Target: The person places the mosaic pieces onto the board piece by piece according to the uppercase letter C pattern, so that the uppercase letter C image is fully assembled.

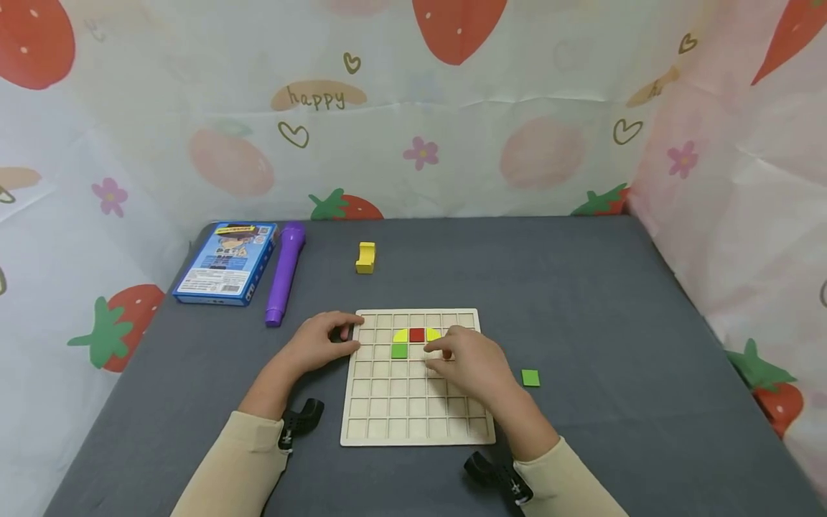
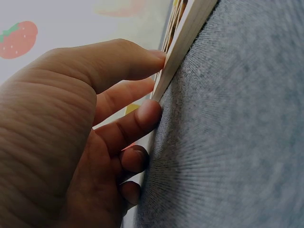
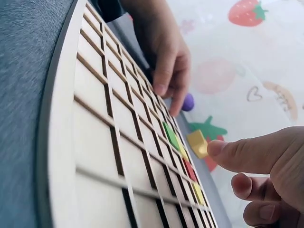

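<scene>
A pale wooden grid board (image 1: 381,431) lies on the table. My left hand (image 1: 321,337) touches its left edge near the far corner; in the left wrist view the thumb (image 2: 137,61) rests against the rim. Over the board's right half is my right hand (image 1: 474,362), thumb and forefinger apart, with nothing visible between them. In the grid sit a red square tile (image 1: 416,334), a yellow rounded tile (image 1: 400,335) to its left, another yellow tile (image 1: 433,334) to its right, partly hidden by the right hand, and a green square tile (image 1: 399,351) below the left yellow one.
A loose green tile (image 1: 530,378) lies right of the board. Behind the board stands a yellow block (image 1: 365,258) with a notched shape. At the back left are a blue box (image 1: 222,266) and a purple stick (image 1: 284,276) with a wider head. Strawberry-printed cloth (image 1: 452,172) hangs around the table.
</scene>
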A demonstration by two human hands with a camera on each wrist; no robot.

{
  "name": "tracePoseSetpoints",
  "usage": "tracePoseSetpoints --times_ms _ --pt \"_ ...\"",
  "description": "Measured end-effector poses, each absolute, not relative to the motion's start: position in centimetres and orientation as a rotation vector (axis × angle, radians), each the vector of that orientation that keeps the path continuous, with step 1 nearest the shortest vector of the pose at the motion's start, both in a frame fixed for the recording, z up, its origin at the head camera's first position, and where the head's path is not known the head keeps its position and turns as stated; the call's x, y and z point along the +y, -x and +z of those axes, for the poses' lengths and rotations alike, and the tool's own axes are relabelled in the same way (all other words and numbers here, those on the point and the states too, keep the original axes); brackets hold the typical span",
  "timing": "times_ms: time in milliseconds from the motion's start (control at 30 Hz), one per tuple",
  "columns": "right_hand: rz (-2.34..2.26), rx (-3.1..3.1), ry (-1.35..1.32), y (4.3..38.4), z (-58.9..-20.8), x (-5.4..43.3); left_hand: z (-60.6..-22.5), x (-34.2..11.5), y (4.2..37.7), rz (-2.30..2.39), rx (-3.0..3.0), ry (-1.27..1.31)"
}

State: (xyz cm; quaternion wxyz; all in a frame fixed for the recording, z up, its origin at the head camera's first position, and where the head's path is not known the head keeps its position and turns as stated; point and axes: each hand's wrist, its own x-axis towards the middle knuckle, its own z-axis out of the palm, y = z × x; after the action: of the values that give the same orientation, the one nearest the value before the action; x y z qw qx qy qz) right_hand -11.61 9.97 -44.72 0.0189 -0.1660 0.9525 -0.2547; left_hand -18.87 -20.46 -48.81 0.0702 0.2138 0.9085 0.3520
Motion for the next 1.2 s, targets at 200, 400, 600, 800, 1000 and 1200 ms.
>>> tracePoseSetpoints --times_ms 200,400,600,800,1000,1200 --pt "-0.906 2.976 0.431 10.2 -44.6 12.4 -48.8 -20.4 18.9 1.067 2.728 -0.646" --pt "-0.948 2.994 0.349 9.1 -45.2 15.0 -48.7 -20.5 18.8 1.075 2.728 -0.663" --pt "-0.979 2.993 0.219 8.3 -46.2 17.5 -48.8 -20.5 18.9 1.068 2.734 -0.662" --pt "-0.932 2.997 0.102 7.7 -46.9 20.3 -48.9 -20.6 18.9 1.068 2.728 -0.654" --pt "-0.907 2.972 -0.004 7.5 -47.4 22.3 -48.9 -20.5 18.9 1.077 2.722 -0.651" --pt "-0.951 2.917 -0.035 7.5 -47.4 22.9 -49.0 -20.6 18.9 1.076 2.731 -0.659"
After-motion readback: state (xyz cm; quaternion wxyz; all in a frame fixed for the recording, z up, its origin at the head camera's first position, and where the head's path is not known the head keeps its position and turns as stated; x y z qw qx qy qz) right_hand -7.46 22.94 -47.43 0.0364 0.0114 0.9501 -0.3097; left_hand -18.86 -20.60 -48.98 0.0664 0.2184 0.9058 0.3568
